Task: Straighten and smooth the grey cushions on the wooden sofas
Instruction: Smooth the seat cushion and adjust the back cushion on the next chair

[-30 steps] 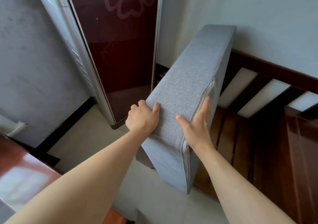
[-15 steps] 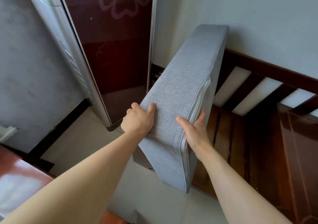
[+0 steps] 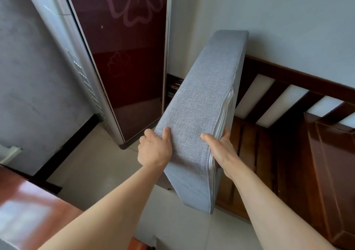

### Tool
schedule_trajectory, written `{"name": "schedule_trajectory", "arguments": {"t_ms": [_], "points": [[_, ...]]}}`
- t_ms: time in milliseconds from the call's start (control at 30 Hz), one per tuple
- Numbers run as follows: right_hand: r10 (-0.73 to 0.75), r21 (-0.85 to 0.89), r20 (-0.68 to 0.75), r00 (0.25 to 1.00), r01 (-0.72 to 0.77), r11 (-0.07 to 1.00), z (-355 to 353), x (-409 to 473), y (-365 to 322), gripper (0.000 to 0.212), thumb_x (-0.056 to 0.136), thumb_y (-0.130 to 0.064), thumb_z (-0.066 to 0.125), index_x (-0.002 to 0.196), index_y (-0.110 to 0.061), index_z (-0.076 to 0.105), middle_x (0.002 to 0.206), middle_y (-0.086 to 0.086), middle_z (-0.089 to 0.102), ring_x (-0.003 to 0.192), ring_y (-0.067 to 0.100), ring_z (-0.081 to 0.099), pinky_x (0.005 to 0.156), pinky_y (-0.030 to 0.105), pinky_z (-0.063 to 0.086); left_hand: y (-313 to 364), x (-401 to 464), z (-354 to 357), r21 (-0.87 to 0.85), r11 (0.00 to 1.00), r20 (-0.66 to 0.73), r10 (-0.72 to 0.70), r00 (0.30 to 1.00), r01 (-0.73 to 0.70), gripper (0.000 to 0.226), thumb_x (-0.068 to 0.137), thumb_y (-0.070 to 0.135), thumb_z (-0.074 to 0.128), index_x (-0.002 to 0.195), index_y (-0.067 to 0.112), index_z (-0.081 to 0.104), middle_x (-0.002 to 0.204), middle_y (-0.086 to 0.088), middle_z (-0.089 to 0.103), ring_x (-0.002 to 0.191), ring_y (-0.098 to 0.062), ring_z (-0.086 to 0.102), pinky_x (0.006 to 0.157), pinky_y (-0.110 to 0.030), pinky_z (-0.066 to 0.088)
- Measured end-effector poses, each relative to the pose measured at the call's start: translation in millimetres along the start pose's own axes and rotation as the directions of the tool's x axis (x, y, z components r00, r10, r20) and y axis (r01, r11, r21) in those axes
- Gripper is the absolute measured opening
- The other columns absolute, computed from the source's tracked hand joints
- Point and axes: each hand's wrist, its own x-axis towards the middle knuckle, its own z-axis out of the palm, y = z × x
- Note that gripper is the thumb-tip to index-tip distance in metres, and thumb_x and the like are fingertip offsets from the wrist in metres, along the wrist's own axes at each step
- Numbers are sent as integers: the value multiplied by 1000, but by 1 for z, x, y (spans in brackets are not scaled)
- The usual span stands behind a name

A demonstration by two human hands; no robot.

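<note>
A thick grey cushion [image 3: 203, 103] stands on edge, tilted, its narrow zippered side facing me, above the left end of the wooden sofa [image 3: 288, 153]. My left hand [image 3: 154, 149] grips its left face, thumb on the narrow side and fingers curled behind. On the opposite side my right hand [image 3: 221, 149] holds the cushion by the white zipper seam, thumb on the narrow side, fingers wrapped round the far face. The sofa's slatted seat and slatted backrest [image 3: 278, 99] lie bare beside the cushion.
A tall dark-red glossy appliance with a silver frame [image 3: 119, 61] stands left of the sofa against the wall. A reddish wooden table corner [image 3: 28, 207] is at lower left. Pale tiled floor [image 3: 92, 165] lies between them.
My right hand's fingers went from lying flat along the zipper edge to wrapping round the cushion's right face. The cushion shifted slightly in view; my left hand kept its grip.
</note>
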Motion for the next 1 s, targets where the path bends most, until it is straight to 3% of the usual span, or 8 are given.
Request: {"name": "schedule_trajectory", "arguments": {"t_ms": [200,533,667,767,1000], "points": [[5,23,18,1000,-6,1000,-16,-11,9,116,54,-58,61,151,-35,1,142,0,45,127,23,46,109,47,34,4,-17,2,29,998,30,61,998,-62,58,94,60,31,111,6,44,118,-13,55,107,-36,54,81,-41,40],[5,75,-53,999,-1,997,-61,-9,24,100,64,-55,57,150,-37,9,130,1,53,111,23,56,102,48,42,37,-56,20,82,993,18,84,996,-85,58,94,61,32,111,7,44,116,-16,59,112,-39,51,89,-42,38],[2,89,-73,997,4,996,-86,0,26,76,85,-40,55,149,-29,14,119,2,55,104,23,57,98,47,45,53,-75,31,63,995,22,81,996,-82,57,94,61,34,112,8,45,117,-16,59,115,-38,49,92,-41,37],[6,66,-89,996,0,998,-108,6,25,70,91,-33,52,149,-25,14,118,3,52,104,23,55,97,43,44,64,-90,43,62,995,30,81,996,-83,56,94,61,34,111,8,44,117,-15,59,115,-38,49,92,-41,37],[21,48,-102,995,-16,999,-146,2,35,63,93,-30,51,148,-20,20,115,2,53,86,14,54,83,33,42,75,-104,68,168,955,64,236,970,-244,51,92,65,28,95,15,37,104,-12,63,100,-36,57,81,-40,40]]}}
